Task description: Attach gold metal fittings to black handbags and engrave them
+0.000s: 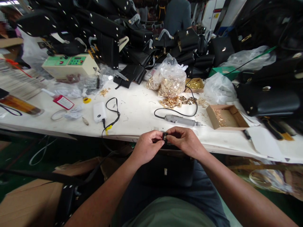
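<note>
At the table's front edge, my left hand (pixel 149 145) and my right hand (pixel 184 140) meet with closed fingertips on a small black leather tab (pixel 165 134). A small pale metal piece shows on the tab under my right fingers; its exact shape is too small to make out. Across my lap lies a black handbag (pixel 178 171) with a gold clasp plate (pixel 165 171) on its front. Whether the tab joins the bag is hidden by my hands. Just beyond my hands, a grey electric screwdriver (pixel 181 120) rests on the table, its bit pointing right.
Gold fittings (pixel 174 101) lie loose before a plastic bag of fittings (pixel 172 78). A cardboard tray (pixel 233 118) holds small screws. A white power box (pixel 99 112) and a red-labelled bottle (pixel 63 102) sit left. Black handbags (pixel 134 47) pile up behind; a person (pixel 177 15) is beyond.
</note>
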A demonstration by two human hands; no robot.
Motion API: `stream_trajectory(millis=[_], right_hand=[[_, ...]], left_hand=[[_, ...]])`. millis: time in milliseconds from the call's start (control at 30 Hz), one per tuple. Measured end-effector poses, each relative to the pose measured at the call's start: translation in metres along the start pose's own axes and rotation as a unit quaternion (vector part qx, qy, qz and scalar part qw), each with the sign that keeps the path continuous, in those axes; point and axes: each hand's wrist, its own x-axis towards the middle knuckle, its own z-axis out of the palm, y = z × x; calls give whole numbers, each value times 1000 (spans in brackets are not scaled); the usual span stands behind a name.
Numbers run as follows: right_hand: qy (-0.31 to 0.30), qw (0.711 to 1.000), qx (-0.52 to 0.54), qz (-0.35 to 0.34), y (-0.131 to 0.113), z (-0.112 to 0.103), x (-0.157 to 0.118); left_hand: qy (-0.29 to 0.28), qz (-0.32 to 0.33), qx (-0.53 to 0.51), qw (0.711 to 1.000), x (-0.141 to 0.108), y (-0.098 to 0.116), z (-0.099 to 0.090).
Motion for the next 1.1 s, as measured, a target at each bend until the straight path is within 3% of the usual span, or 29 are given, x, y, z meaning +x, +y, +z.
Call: stream_trajectory(millis=[133,1100], right_hand=[[-29,999,-7,-28,2,1,-3],[14,998,-57,-36,6,12,-5]], left_hand=[[-12,-6,-15,1000,1,-1,-1],[10,-24,-21,999,2,-1,6]])
